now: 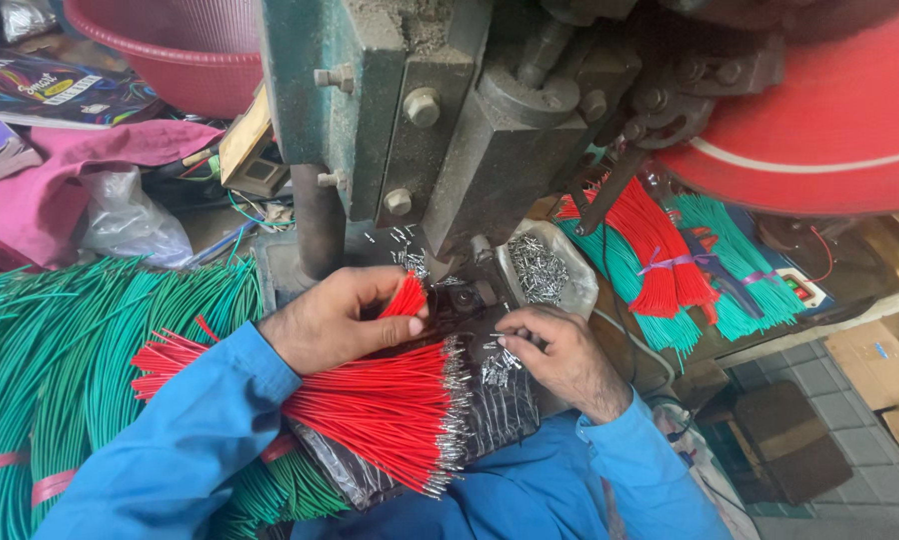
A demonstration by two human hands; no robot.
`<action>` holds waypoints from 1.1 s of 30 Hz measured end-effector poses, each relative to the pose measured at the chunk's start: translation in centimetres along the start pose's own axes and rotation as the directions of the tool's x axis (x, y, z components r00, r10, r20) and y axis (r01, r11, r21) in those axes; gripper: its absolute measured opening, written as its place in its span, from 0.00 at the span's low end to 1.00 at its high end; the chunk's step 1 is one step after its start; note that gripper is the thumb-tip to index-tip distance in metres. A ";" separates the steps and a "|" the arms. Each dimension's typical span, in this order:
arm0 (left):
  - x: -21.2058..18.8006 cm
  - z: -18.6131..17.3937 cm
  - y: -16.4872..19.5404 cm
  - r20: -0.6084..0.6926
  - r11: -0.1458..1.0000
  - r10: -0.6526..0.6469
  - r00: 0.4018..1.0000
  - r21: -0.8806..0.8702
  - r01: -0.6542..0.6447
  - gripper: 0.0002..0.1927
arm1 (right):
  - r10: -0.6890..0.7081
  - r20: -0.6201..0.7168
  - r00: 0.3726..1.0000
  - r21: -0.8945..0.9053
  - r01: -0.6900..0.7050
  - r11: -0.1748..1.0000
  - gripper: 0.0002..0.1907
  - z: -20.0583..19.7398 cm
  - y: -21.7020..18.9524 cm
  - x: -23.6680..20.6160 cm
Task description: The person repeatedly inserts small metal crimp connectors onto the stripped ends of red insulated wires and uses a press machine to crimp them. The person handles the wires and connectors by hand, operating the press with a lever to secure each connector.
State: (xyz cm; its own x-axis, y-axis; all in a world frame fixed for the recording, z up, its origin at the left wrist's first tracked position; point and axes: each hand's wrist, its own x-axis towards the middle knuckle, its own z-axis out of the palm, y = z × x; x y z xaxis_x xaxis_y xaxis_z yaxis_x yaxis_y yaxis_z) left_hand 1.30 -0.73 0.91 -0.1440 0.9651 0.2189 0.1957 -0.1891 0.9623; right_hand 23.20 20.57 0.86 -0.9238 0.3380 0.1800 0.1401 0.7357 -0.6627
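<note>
Red wires fed by hand under a heavy press.

The left hand [335, 320] grips a small bunch of red wires [406, 298], tips toward the press [470, 130]; the right hand [560, 350] pinches loose metal terminals [498, 365], above the finished red wire bundle [380, 410] on the lap.

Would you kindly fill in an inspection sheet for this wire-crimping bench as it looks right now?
Surface: dark sheet on the lap, strewn with loose metal terminals.
Job's things: bundle of red wires with metal-tipped ends; green press machine.
Clutter: pink cloth, clear plastic bag, red basin.
Hands: left hand grips a few red wires; right hand picks at terminals.
Cables: green wire bundles at left; tied red and green bundles at right.
Surroundings: tiled floor, cardboard boxes.
</note>
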 end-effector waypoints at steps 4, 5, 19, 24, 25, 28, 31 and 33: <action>0.2 -0.4 -0.8 0.002 0.986 -0.086 0.996 -0.140 0.085 0.07 | 0.044 -0.032 0.999 0.005 -0.044 0.999 0.13 0.2 0.0 -0.1; 0.2 -0.4 -0.9 -0.003 0.990 -0.092 0.996 -0.105 0.091 0.06 | 0.013 -0.042 0.999 0.009 -0.013 1.000 0.14 0.2 0.0 -0.1; 0.9 -0.6 -0.9 0.017 0.980 -0.146 0.989 -0.136 0.147 0.07 | -0.087 -0.066 0.994 0.008 0.088 0.996 0.06 0.0 0.0 -0.3; 0.6 -0.6 -0.7 -0.023 0.981 -0.138 0.990 -0.142 0.133 0.08 | 0.054 -0.007 0.999 0.026 -0.053 0.998 0.11 0.1 -0.5 -0.1; 0.6 -0.5 -0.7 -0.020 0.979 -0.128 0.992 -0.163 0.123 0.09 | 0.098 0.006 0.995 0.032 -0.098 0.995 0.12 0.0 -0.6 -0.1; 0.8 -0.5 -0.6 -0.016 0.978 -0.108 0.994 -0.183 0.103 0.11 | 0.169 0.032 0.985 0.033 -0.170 0.985 0.14 -0.2 -0.7 -0.1; 0.7 -0.6 -0.6 -0.015 0.983 -0.106 0.994 -0.155 0.103 0.12 | 0.144 0.025 0.989 0.028 -0.144 0.989 0.13 -0.2 -0.7 -0.2; 0.7 -0.5 -0.6 -0.017 0.979 -0.102 0.995 -0.178 0.097 0.11 | 0.156 0.011 0.988 0.052 -0.156 0.986 0.10 -0.2 -0.6 -0.3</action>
State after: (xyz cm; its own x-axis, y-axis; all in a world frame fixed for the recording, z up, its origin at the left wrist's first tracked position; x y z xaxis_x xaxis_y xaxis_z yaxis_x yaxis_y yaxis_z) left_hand 0.62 -0.03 0.61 -0.1797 0.9761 0.1224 0.0045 -0.1236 0.9923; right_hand 23.45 20.13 1.32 -0.8945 0.4422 0.0665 0.2639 0.6420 -0.7198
